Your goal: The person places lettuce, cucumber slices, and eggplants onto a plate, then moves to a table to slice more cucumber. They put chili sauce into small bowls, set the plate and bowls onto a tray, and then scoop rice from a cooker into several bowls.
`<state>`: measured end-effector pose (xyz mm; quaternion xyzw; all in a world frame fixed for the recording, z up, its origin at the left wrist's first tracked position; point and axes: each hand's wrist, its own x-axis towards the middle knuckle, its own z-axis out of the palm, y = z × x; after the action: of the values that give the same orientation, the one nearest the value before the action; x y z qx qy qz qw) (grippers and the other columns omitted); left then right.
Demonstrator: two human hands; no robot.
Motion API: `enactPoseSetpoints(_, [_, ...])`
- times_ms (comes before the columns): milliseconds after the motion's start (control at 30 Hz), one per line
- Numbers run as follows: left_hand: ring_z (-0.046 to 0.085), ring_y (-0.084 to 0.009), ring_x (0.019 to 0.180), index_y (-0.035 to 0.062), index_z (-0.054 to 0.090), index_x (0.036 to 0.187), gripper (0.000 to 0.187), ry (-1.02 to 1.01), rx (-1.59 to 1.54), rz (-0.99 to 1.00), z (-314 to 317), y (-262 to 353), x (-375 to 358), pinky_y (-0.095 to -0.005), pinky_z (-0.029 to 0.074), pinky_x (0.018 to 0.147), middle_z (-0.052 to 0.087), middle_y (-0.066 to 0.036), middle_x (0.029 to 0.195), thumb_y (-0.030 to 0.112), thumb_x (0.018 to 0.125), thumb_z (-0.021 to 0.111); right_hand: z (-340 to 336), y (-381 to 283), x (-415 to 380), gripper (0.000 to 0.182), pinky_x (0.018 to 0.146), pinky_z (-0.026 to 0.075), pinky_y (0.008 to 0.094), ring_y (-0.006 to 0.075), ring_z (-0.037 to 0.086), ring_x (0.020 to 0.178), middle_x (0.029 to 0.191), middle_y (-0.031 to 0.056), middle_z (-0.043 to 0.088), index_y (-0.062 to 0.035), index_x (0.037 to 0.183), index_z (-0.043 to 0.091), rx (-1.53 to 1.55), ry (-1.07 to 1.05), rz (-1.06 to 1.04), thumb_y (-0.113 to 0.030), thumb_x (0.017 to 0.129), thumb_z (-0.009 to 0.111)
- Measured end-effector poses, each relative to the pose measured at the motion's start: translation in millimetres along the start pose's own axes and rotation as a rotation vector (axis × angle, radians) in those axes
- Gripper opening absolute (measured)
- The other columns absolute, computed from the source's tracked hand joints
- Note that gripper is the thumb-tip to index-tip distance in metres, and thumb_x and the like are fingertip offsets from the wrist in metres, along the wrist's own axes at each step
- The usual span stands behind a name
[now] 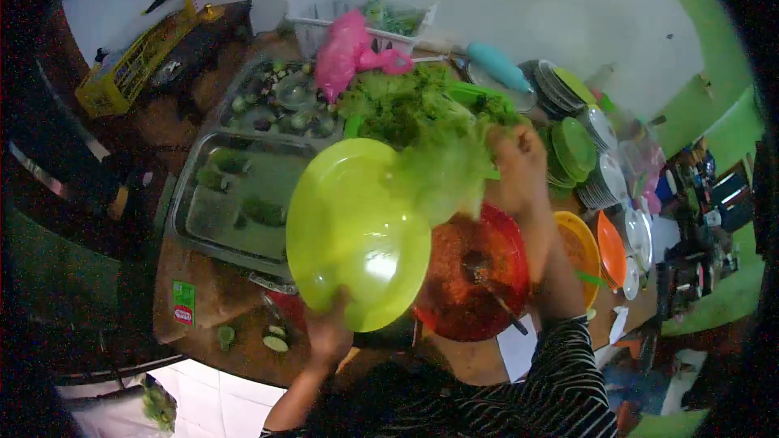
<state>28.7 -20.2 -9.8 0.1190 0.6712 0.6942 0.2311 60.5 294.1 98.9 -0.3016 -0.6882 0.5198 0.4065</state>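
Note:
My left hand point(329, 334) grips the lower edge of a shiny yellow-green plate point(345, 219), which is tilted up toward me. With fingers curled, my right hand point(519, 158) holds a lettuce leaf point(442, 170), blurred by motion and overlapping the plate's right side. Behind the leaf, more leafy greens point(398, 105) are heaped in a bright green tray point(479, 97). Below my right hand sits a red bowl point(519, 276) of orange-red sauce point(450, 276), and a dark-handled spoon point(499, 296) rests in it.
At left, a metal tray point(195, 231) holds cucumbers point(264, 211) in liquid. A pink plastic bag point(345, 53) lies by a white basket point(312, 32) at the back. Stacked plates point(572, 150) and a yellow bowl point(592, 243) stand right. Cucumber pieces point(276, 344) lie near the front edge.

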Motion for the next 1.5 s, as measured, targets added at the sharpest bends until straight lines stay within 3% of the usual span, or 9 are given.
enactPoseSetpoints(133, [0.051,-0.0189,0.088,-0.0024,0.049,0.104,0.024,0.115,-0.072,0.083,-2,18,-5,-0.0315,0.041,0.078,0.055,-0.009,0.097,0.012,0.086,0.052,-46,33,83,0.017,0.058,0.039,0.0238,0.0079,0.046,0.066,0.074,-0.0012,0.053,-0.0066,0.078,0.051,-0.035,0.042,-0.079,-0.009,0.072,0.067])
enactPoseSetpoints(267, [0.051,-0.0183,0.091,-0.0038,0.05,0.103,0.024,0.043,1.123,0.764,-45,-30,-9,-0.032,0.041,0.078,0.056,-0.01,0.098,0.011,0.085,0.053,-82,126,178,0.018,0.061,0.042,0.0263,0.0131,0.052,0.067,0.076,0.004,0.056,-0.006,0.088,0.054,-0.449,0.011,-0.47,-0.008,0.072,0.062])
enactPoseSetpoints(367, [0.053,-0.0252,0.092,-0.0002,0.051,0.107,0.024,0.321,-0.243,-0.236,-38,-51,-4,-0.037,0.04,0.082,0.056,-0.014,0.099,0.01,0.085,0.052,-70,140,191,0.021,0.062,0.044,0.0318,0.0214,0.055,0.068,0.076,0.0092,0.057,-0.0064,0.09,0.057,-1.055,0.166,-0.724,-0.007,0.069,0.06])
enactPoseSetpoints(467, [0.053,-0.024,0.091,0.0015,0.051,0.107,0.026,0.29,0.081,-0.052,-35,-32,-14,-0.0358,0.042,0.08,0.055,-0.014,0.102,0.012,0.084,0.054,-24,179,219,0.024,0.064,0.044,0.0383,0.0313,0.057,0.071,0.078,0.0138,0.06,-0.0069,0.089,0.06,-1.078,0.227,-0.929,-0.007,0.066,0.06])
enactPoseSetpoints(1000, [0.042,-0.0398,0.104,0.0139,0.042,0.123,0.044,-0.04,1.163,0.231,-78,-79,-31,-0.0451,0.032,0.091,0.046,-0.021,0.11,0.009,0.081,0.055,75,254,262,0.031,0.066,0.046,0.0397,0.0288,0.058,0.076,0.088,0.0147,0.062,-0.0036,0.093,0.062,-1.115,-0.431,0.02,-0.025,0.07,0.064])
enactPoseSetpoints(1133, [0.045,-0.0371,0.103,0.0115,0.045,0.119,0.041,0.264,0.182,-0.06,-27,-7,-9,-0.0448,0.034,0.09,0.047,-0.019,0.112,0.011,0.079,0.058,57,254,267,0.036,0.067,0.046,0.0389,0.027,0.058,0.076,0.087,0.0138,0.062,-0.0027,0.095,0.061,-1.064,-0.434,-0.131,-0.029,0.071,0.065])
enactPoseSetpoints(1200, [0.047,-0.0321,0.102,0.0082,0.045,0.117,0.042,0.208,0.349,0.013,-33,-6,-12,-0.0425,0.037,0.087,0.047,-0.017,0.112,0.012,0.078,0.06,45,262,276,0.039,0.067,0.046,0.0385,0.0261,0.058,0.076,0.087,0.0133,0.062,-0.0022,0.096,0.061,-1.078,-0.427,-0.46,-0.031,0.071,0.066])
enactPoseSetpoints(1300, [0.047,-0.0233,0.101,0.0036,0.042,0.117,0.046,-0.022,0.99,0.477,-64,-41,-24,-0.0366,0.042,0.082,0.048,-0.012,0.112,0.015,0.078,0.063,36,188,243,0.054,0.066,0.045,0.0354,0.0222,0.057,0.075,0.087,0.0123,0.062,0.0051,0.095,0.06,-0.174,-0.215,0.166,-0.042,0.07,0.068])
enactPoseSetpoints(1500, [0.05,-0.018,0.094,0.0016,0.046,0.113,0.037,0.304,-0.237,-0.154,-22,-1,-10,-0.0296,0.044,0.077,0.053,-0.008,0.103,0.009,0.08,0.061,-2,104,207,0.042,0.062,0.043,0.0288,0.0114,0.051,0.067,0.08,0.0032,0.058,-0.0011,0.099,0.06,-0.349,-0.166,0.057,-0.036,0.076,0.066])
